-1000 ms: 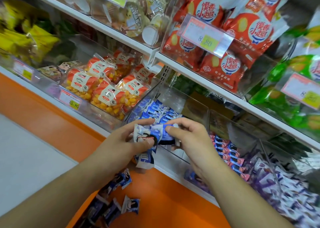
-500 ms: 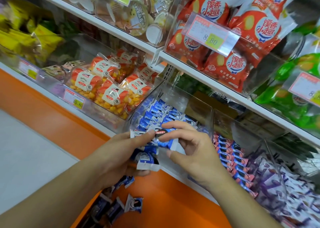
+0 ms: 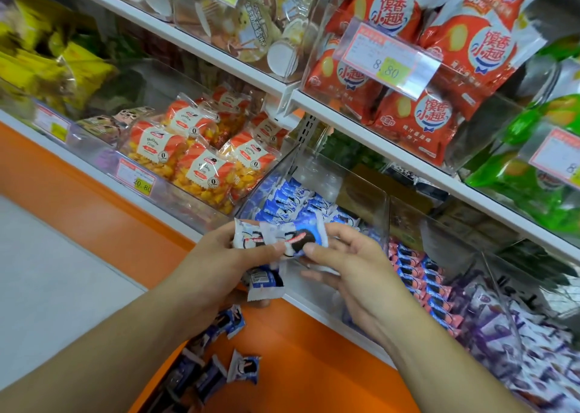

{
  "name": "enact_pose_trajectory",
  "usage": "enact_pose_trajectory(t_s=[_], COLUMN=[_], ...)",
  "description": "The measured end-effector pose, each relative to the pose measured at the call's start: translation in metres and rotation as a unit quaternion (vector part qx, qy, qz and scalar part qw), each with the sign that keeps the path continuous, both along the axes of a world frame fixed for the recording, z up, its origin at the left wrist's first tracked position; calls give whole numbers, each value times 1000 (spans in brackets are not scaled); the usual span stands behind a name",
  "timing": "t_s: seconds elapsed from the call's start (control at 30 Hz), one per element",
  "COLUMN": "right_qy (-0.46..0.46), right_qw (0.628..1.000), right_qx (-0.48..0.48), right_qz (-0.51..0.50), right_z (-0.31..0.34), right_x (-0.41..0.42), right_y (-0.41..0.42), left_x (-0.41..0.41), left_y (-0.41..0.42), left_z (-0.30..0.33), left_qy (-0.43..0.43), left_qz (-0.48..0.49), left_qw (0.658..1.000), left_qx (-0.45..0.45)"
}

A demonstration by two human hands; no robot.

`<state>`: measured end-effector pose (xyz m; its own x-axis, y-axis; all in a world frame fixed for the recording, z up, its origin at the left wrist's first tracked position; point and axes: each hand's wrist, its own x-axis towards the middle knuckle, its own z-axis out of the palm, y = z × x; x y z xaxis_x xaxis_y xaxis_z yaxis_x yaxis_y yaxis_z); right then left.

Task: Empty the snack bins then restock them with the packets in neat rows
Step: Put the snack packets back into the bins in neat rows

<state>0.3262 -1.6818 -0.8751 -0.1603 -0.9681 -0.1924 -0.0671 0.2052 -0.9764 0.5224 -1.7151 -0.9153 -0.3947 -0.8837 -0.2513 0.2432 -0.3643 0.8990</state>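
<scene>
- Since a second ago, both hands have risen a little toward the bin front, and the top packet is now turned face-up between them, its cookie picture showing.
- Left hand (image 3: 216, 268): grip clamped on a small stack of blue-and-white cookie packets (image 3: 276, 240), thumb on top, with more packets (image 3: 263, 282) tucked under the palm.
- Right hand (image 3: 351, 265): thumb and forefinger pinch the right end of the same top packet; the other fingers are loosely curled below it.
- We judge the step in hand to be squaring a handful before it goes back into the bin.
- Clear bin (image 3: 361, 190) just behind the hands: a row of blue packets (image 3: 292, 205) already stands against its left wall and back; the front part shows bare white floor, so we read this bin as partly restocked.
- Below the hands, loose packets (image 3: 243, 367) lie scattered on the orange ledge (image 3: 314, 365), apparently stock still to go in.
- Neighbouring bin to the right: pink-and-blue packets (image 3: 417, 274) sit in a fairly tidy row; further right, purple-and-white packets (image 3: 527, 343) lie in a jumbled heap. Whether these belong to the job we cannot tell.
- Bin to the left holds orange corn-snack bags (image 3: 201, 168); the shelf above holds red bags (image 3: 439, 67).
- Estimate: emptying of this bin done, refilling roughly midway, handful plus ledge stock remaining.
</scene>
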Motion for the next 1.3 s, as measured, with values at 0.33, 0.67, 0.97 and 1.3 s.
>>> enact_pose_trajectory(t_s=[0.33,0.67,0.97,1.3], right_qy=[-49,422,515,396], right_qw=[996,905,854,918], right_qx=[-23,49,57,-11], right_qz=[-67,18,49,16], right_z=[-13,-36,-67,-41], right_x=[7,-39,-35,-35], right_y=[-9,-78,-96,-76], left_x=[-3,8,6,3], left_y=[0,-10,-15,-15], left_z=[-7,-6,-15,-7], left_qy=[-97,-139,-165,-70], left_qz=[-3,40,35,-5], left_qw=[994,989,985,997], left_qx=[-42,-24,-43,24])
